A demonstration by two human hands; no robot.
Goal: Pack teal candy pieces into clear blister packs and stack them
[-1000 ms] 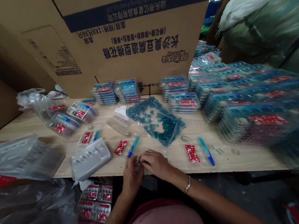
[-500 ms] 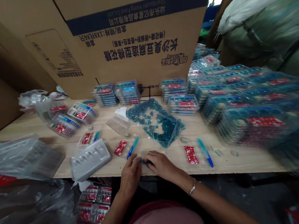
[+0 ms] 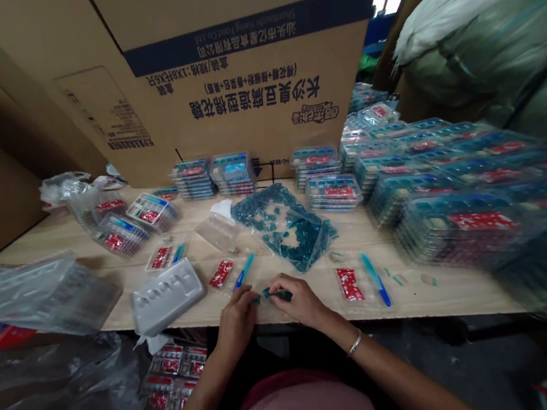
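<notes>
Near the front edge of the table, my left hand is closed in a pinch, with a bit of dark green showing at its fingertips. My right hand pinches a small dark green piece between thumb and fingers, and more dark green shows under its curled fingers. The two hands are a short gap apart. Just beyond them lies a clear bag of dark green pieces. A blue pen-shaped item and a red-and-white packet rest just past my left hand.
Right of my hands are another red packet and blue pen-shaped item. A grey moulded tray lies left. Filled clear packs stack high at right. A large cardboard box stands behind; clear empty trays overhang the left edge.
My hands have moved slightly apart, the right one shifting a little to the right. The dark green piece at its fingertips now shows more plainly. The view has tilted slightly.
</notes>
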